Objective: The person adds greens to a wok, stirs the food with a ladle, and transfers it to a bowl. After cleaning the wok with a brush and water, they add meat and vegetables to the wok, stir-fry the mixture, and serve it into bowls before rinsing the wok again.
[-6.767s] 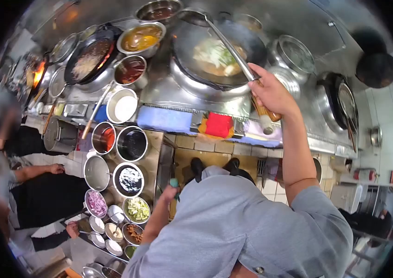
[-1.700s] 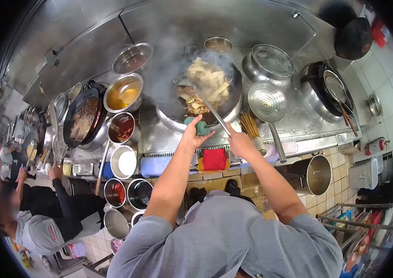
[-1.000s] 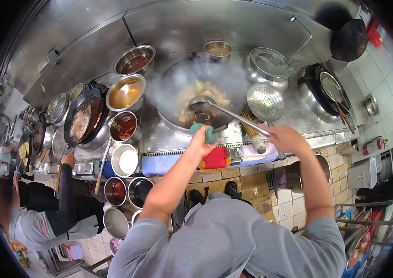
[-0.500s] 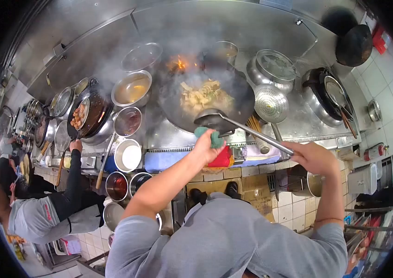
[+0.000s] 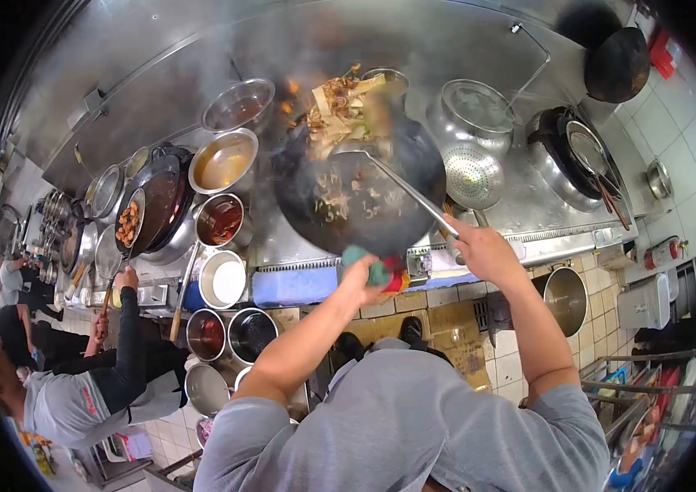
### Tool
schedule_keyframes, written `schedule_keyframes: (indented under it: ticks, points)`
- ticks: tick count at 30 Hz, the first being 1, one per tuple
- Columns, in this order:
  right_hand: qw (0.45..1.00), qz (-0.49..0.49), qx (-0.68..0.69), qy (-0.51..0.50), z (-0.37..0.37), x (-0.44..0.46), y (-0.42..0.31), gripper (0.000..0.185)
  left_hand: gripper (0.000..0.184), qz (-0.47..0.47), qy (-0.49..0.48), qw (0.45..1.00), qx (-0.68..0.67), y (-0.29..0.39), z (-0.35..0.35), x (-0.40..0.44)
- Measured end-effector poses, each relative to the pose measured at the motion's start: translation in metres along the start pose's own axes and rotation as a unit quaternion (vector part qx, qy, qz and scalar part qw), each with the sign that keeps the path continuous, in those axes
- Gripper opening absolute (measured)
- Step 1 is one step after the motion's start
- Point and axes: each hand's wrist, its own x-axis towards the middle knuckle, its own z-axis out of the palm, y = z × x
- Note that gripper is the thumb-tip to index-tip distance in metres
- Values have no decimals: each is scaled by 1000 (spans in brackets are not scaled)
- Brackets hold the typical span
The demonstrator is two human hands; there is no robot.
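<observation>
A large black wok (image 5: 299, 197) is tilted over the stove, its near rim by my left hand (image 5: 356, 279). That hand is closed round a green cloth (image 5: 363, 261) at the rim. Pale strips of food (image 5: 336, 115) are in the air over the wok's far side, and smaller pieces lie in its middle. My right hand (image 5: 483, 250) grips the handle of a long metal ladle (image 5: 405, 187), whose bowl is among the food at the wok's far part. Steam blurs some of the food.
Left of the wok stand a bowl of yellowish liquid (image 5: 223, 161), a pot of red sauce (image 5: 218, 221) and a white pot (image 5: 222, 280). A perforated strainer (image 5: 473, 176) lies to the right. At far left, a co-worker (image 5: 77, 402) holds a strainer of brown pieces over another wok.
The wok has tipped and moved nearer, and the food has risen toward its far side. My right hand and the ladle have shifted left and up. Flames behind the wok look smaller.
</observation>
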Motion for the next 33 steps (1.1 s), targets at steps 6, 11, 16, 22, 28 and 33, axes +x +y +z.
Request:
schedule_keyframes:
  ticks: [6, 11, 16, 22, 28, 33]
  points:
    - [998, -9, 38, -57, -74, -50, -4, 51, 9, 5, -16, 998, -58, 45, 46, -5]
    - [987, 25, -7, -159, -114, -53, -10, 47, 15, -22, -18, 999, -45, 58, 83, -80]
    - [998, -25, -29, -59, -26, 19, 5, 45, 15, -22, -40, 999, -2, 46, 39, -1]
    - [1000, 27, 6, -8, -11, 12, -1, 45, 14, -37, 20, 999, 28, 5, 11, -2]
    - [991, 100, 64, -68, -66, -55, 7, 50, 7, 28, -20, 998, -48, 66, 43, 49]
    - [982, 144, 106, -52, -31, -29, 54, 45, 12, 31, 12, 999, 0, 80, 36, 82]
